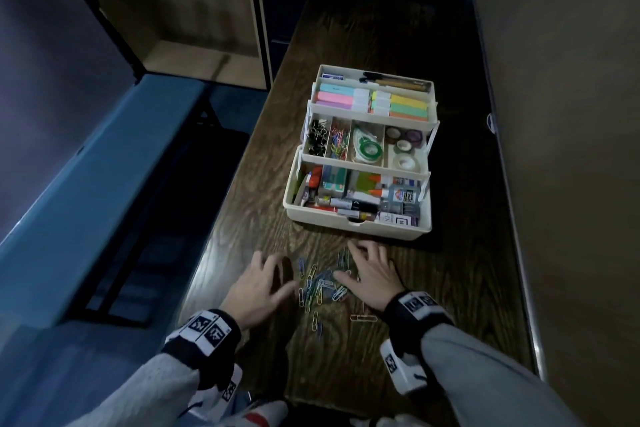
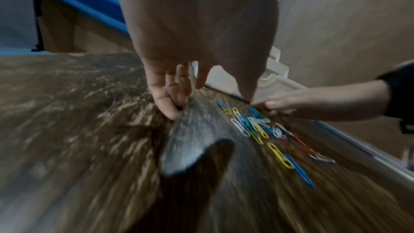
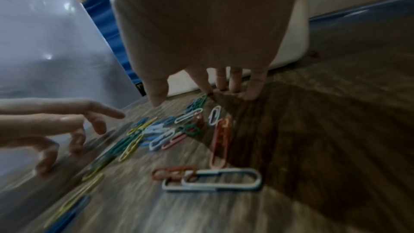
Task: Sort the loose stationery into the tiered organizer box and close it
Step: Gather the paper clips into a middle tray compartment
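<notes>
Dark wood-grain surface (image 1: pixel 398 45) runs between a pale wall panel on the right and blue furniture on the left. Near its front edge lies a loose heap of coloured paper clips (image 1: pixel 320 282), well short of the cream tiered organizer box (image 1: pixel 356 224), which stands open with its trays stepped back. Only the head view shows the trays' contents: sticky-note pads on top, binder clips, paper clips and tape rolls in the middle, glue bottles and small packs in the bottom.

The right wrist view alone makes out a big white clip (image 3: pixel 212 180) hooked to a small red one, with a long orange clip just beyond them, at the heap's near side. The left wrist view is smeared by blur; clips show there as coloured streaks.

Left hand (image 1: pixel 258 291) hangs palm-down just left of the heap, fingers spread and loose, its grip slack and holding nothing. Right hand (image 1: pixel 372 274) flanks the other side, fingers straight with tips on the surface beside the clips, grip likewise slack.
</notes>
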`<state>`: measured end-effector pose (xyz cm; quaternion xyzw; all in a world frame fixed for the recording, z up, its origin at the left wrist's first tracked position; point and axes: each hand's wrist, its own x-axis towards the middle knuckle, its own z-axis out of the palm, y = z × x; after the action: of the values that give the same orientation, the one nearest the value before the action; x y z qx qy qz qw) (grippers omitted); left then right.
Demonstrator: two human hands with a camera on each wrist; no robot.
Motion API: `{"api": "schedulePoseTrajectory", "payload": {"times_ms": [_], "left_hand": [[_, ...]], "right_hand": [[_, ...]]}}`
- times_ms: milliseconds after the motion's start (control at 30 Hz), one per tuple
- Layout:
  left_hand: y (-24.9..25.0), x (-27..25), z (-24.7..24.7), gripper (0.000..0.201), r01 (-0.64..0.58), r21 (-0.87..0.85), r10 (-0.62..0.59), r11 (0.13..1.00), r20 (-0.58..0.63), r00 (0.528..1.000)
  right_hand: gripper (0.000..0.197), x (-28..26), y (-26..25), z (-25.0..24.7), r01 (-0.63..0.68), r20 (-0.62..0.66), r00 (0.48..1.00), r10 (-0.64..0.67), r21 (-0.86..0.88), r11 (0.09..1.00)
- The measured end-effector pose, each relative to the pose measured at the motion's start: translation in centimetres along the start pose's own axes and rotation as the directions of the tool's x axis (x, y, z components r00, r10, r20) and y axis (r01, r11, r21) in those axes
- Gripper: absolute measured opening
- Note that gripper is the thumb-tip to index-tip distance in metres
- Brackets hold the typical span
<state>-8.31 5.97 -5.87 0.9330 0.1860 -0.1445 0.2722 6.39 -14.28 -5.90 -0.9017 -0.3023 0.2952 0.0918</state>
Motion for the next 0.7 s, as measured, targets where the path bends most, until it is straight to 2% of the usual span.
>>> {"api": "schedulePoseTrajectory", "payload": {"times_ms": [100,133,200,300,367,433,500,533,600,700], "left_hand": [[0.3,-1.0,1.7,0.108,-0.046,0.082,0.038,0.996,0.096,0.995],[0.7,-1.1,2.2,0.117,-0.077,0.107,0.064,0.991,0.116,0.991],[1.7,-1.0,3.0,0.122,-0.124,0.16,0.105,0.979,0.123,0.987],[3.0,0.0,3.6,0.109,-0.125,0.095,0.119,0.988,0.07,0.99],[3.6,1.0,3.4,0.091,-0.121,0.002,0.121,0.993,0.028,0.992],[4.2,1.9,3.2,0.071,-0.133,-0.049,0.134,0.99,0.004,0.991],[4.7,2.6,3.1,0.057,-0.138,-0.065,0.138,0.988,-0.003,0.99],[5.0,3.0,3.0,0.053,-0.136,-0.069,0.136,0.988,-0.002,0.991],[5.5,3.6,2.9,0.049,-0.128,-0.084,0.129,0.988,-0.002,0.992],[5.8,3.9,2.4,0.048,-0.124,-0.148,0.125,0.981,-0.006,0.992]], "right_hand": [[0.075,-0.5,-0.7,1.1,0.06,-0.021,0.998,-0.061,-0.057,0.997],[0.073,-1.1,-0.6,1.5,0.106,-0.023,0.994,-0.108,-0.069,0.992],[0.069,-2.7,0.2,2.4,0.194,-0.008,0.981,-0.195,-0.069,0.979],[0.068,-4.8,2.1,2.8,0.19,-0.029,0.982,-0.189,0.074,0.979],[0.061,-6.1,3.8,2.6,0.1,-0.122,0.989,-0.079,0.181,0.978],[0.041,-7.3,5.4,2.3,-0.036,-0.182,0.979,0.089,0.278,0.96],[0.034,-8.3,6.6,2.3,-0.162,-0.153,0.964,0.219,0.318,0.934],[0.035,-8.6,6.9,2.5,-0.196,-0.116,0.964,0.241,0.304,0.932],[0.039,-8.7,6.5,3.0,-0.175,-0.057,0.979,0.198,0.282,0.943],[0.037,-7.5,4.0,3.9,-0.048,-0.053,0.996,0.065,0.283,0.958]]}}
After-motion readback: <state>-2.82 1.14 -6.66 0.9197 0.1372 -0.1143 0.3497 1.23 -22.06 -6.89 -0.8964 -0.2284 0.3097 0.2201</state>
